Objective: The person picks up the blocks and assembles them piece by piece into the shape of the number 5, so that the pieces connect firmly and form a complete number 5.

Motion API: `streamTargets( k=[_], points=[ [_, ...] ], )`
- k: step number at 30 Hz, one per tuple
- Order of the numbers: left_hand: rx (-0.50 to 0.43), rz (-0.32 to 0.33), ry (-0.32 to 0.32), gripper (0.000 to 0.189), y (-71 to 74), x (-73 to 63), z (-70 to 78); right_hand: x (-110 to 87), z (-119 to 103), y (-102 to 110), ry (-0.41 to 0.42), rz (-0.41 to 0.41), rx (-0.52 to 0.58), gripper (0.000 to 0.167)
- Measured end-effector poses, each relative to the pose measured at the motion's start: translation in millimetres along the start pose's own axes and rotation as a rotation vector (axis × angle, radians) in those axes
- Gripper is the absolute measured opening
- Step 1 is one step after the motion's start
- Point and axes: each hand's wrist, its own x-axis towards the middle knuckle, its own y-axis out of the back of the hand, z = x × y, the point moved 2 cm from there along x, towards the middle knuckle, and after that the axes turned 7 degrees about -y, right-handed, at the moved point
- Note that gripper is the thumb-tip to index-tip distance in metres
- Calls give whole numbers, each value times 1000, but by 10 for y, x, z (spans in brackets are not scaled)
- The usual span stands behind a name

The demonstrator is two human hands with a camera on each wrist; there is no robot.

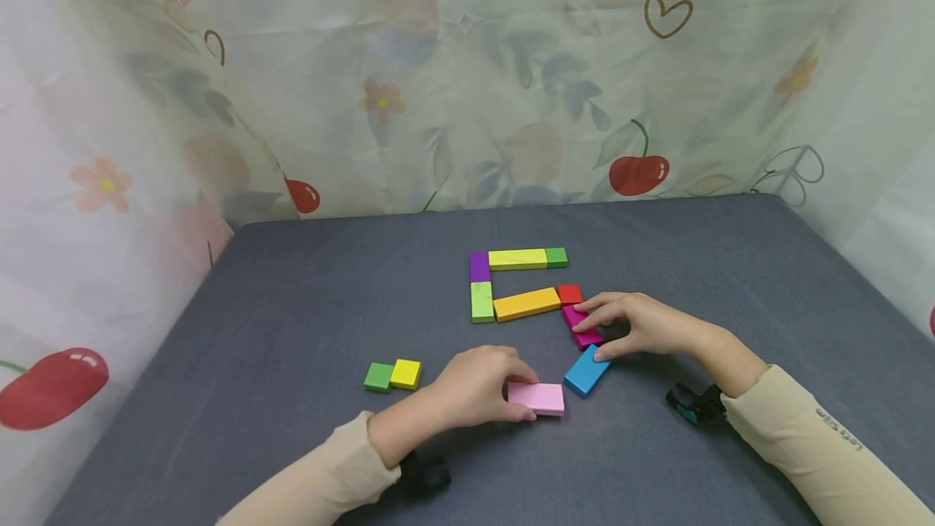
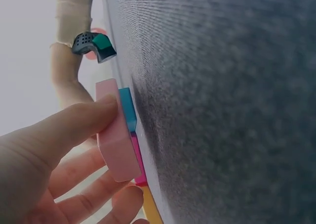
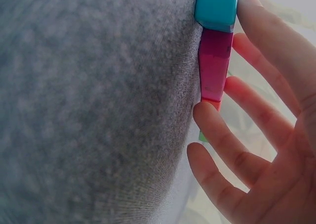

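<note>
My left hand (image 1: pixel 478 384) pinches a pink block (image 1: pixel 536 399) between thumb and fingers, low over the cloth at the front. In the left wrist view the thumb lies across the pink block's (image 2: pixel 116 135) side. My right hand (image 1: pixel 650 327) rests with spread fingers at a magenta block (image 1: pixel 582 326). Its thumb touches a blue block (image 1: pixel 588 371), which lies tilted just below the magenta one. In the right wrist view the blue block (image 3: pixel 216 9) and magenta block (image 3: pixel 215 66) meet end to end, with the fingers beside them.
A red block (image 1: pixel 570 295), an orange block (image 1: pixel 527 304), a light green block (image 1: pixel 482 302), a purple block (image 1: pixel 479 267), a yellow block (image 1: pixel 517 260) and a green block (image 1: pixel 556 257) continue the line. Left lie a loose green block (image 1: pixel 378 377) and yellow block (image 1: pixel 406 374) on the grey cloth (image 1: pixel 292 307).
</note>
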Motion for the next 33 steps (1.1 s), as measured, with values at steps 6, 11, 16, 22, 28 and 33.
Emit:
streamTargets(
  k=[6,11,16,22,28,33],
  points=[
    [22,-25,23,35,-3,34,25,0,-3,0,2,-2,2,44],
    [22,-39,33,35,-2,71,43,-2,-1,0,6,1,0,43],
    [29,-50,35,35,-5,108,60,-1,1,3,9,4,-3,43],
    [34,-56,40,36,-20,130,70,1,-2,4,10,2,-5,43],
    [33,-61,50,36,-36,149,74,-2,-4,1,8,5,-6,43],
    [39,-68,57,36,-50,162,90,-5,-7,0,6,6,-7,43]
  ],
)
